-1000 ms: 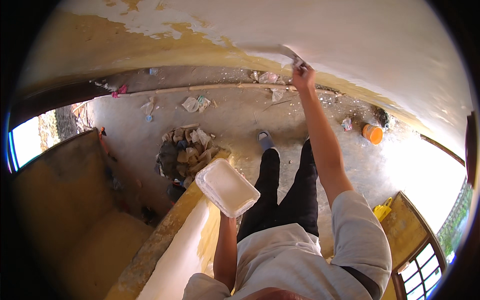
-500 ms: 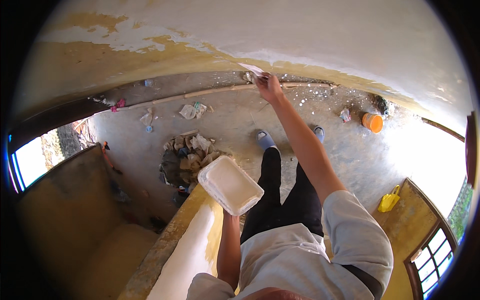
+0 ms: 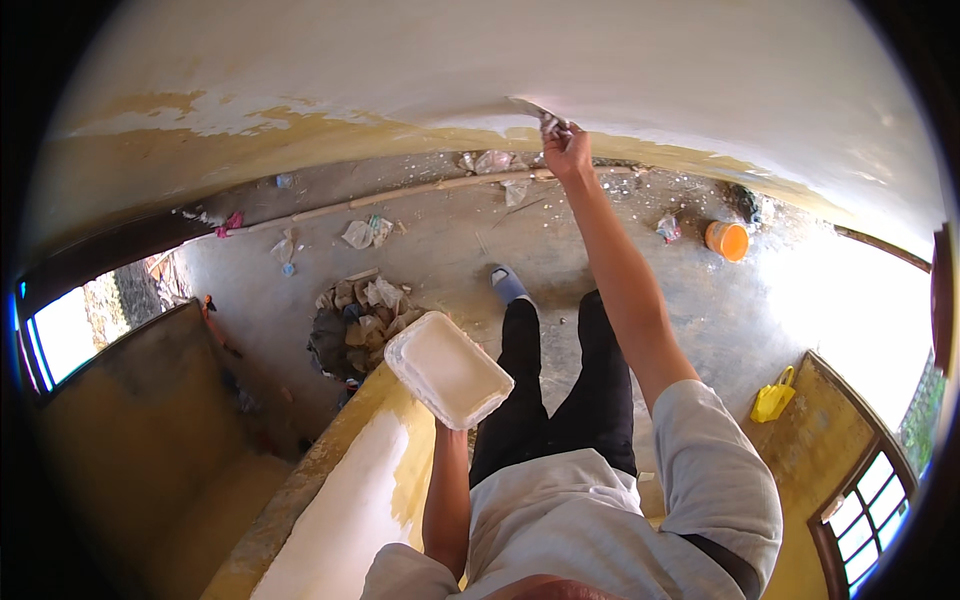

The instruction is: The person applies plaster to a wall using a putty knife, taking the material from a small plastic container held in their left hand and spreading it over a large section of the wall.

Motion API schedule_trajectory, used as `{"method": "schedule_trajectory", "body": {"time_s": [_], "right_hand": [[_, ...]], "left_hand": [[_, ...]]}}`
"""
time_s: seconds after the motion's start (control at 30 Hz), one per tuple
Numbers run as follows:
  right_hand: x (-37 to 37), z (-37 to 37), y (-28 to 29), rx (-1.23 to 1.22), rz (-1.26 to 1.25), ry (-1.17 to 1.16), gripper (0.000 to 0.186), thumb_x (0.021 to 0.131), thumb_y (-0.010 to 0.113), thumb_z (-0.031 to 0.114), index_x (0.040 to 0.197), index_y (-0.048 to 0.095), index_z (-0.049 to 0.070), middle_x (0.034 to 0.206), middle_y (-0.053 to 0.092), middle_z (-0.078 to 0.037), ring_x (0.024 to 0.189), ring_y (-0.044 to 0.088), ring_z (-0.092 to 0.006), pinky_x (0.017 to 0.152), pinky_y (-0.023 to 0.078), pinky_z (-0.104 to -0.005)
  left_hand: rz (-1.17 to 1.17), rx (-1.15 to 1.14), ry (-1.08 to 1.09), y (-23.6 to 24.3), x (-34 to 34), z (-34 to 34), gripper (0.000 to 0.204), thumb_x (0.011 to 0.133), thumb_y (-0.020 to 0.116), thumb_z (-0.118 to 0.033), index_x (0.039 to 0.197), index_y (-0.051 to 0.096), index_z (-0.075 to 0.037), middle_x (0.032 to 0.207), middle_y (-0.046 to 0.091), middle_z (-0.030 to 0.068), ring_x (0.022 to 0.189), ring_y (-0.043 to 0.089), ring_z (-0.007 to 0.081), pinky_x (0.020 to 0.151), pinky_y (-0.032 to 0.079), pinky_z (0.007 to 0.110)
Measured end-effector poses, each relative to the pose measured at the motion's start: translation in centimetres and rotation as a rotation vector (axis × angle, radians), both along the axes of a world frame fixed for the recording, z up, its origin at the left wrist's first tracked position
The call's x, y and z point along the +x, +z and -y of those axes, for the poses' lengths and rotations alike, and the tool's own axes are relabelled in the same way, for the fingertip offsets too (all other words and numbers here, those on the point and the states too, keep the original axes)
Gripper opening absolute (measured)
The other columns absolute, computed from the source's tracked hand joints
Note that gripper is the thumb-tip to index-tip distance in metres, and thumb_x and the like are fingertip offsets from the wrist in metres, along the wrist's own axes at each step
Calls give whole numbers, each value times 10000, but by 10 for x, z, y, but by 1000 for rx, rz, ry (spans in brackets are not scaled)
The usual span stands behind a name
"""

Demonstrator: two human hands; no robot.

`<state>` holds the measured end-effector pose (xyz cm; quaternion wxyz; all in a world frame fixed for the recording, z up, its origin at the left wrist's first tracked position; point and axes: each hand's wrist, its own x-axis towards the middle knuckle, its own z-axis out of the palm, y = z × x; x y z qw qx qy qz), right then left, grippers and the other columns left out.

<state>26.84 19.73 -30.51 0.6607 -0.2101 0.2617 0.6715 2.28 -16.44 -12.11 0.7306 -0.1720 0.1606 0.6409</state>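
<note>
My right hand grips a thin metal scraper against the upper wall, where a smooth whitish layer meets patchy yellow paint. My left hand, mostly hidden, holds a pale rectangular plastic tray from underneath, with creamy white paste in it. The tray is held over a low yellow-and-white partition beside my legs. My right arm is stretched out far forward.
On the concrete floor lie a pile of rags and sacks, a long pole along the wall, and scattered scraps. An orange bucket stands at right. A yellow bag is by the right-hand wall with a grilled window.
My right hand swept left and down along the wall, then moved back up and rightward with the scraper. The tray shifted slightly. More of the wall's upper band looks whitish.
</note>
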Motion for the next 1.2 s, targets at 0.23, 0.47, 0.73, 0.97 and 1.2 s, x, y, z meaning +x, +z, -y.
{"method": "schedule_trajectory", "body": {"time_s": [0.23,0.47,0.73,0.97,1.2], "right_hand": [[149,59,19,22,93,-130,317,968,336,32,1134,442,-216,932,585,-232,741,605,-201,615,560,-209],[143,109,35,-100,358,51,256,904,465,-3,1099,549,-146,877,640,-186,697,601,-216,628,547,-262],[-72,89,17,-72,309,418,161,941,483,39,1060,568,-29,941,612,-134,805,594,-205,714,539,-311],[-242,11,11,64,-53,319,167,920,473,10,1010,534,-117,971,624,-211,860,647,-292,786,584,-334],[-237,-28,15,76,-122,178,247,934,381,1,1073,479,-178,1056,597,-269,891,639,-296,731,591,-300]], "left_hand": [[66,12,-38,1,49,-2,802,916,643,-457,1563,244,-200,1309,552,179,1147,519,386,1019,425,522],[79,44,-22,4,53,-1,793,917,642,-453,1560,252,-203,1307,553,175,1147,522,383,1024,421,527],[49,46,35,12,12,18,782,919,640,-449,1558,261,-207,1305,554,172,1147,525,380,1029,416,533],[6,11,95,16,-40,42,773,920,639,-446,1555,268,-210,1304,555,168,1148,528,377,1034,411,538],[-29,-9,112,18,-72,50,764,921,638,-443,1553,276,-213,1302,556,165,1148,530,374,1038,407,543]]}}
